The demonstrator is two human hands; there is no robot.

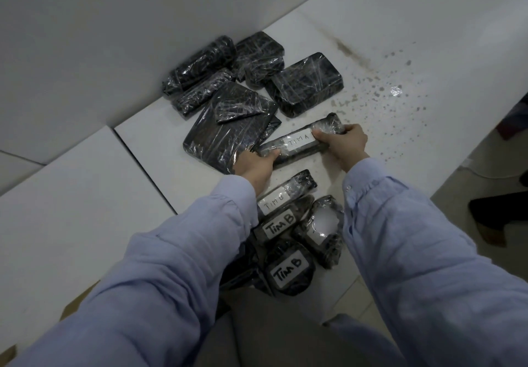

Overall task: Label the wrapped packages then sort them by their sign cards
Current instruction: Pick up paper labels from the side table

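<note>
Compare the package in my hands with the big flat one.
The held package is a narrow bar; the flat package a broad slab. The held package is labelled TIM A; the flat package shows no label. Left hand and right hand hold the held package; a smaller piece lies on the flat package. Both are dark, film-wrapped.

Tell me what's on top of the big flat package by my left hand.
A smaller wrapped packet, no label showing, lies on the big flat package, toward its far end. The left hand, gripping the TIM A package, covers the near corner, so anything there is hidden.
</note>
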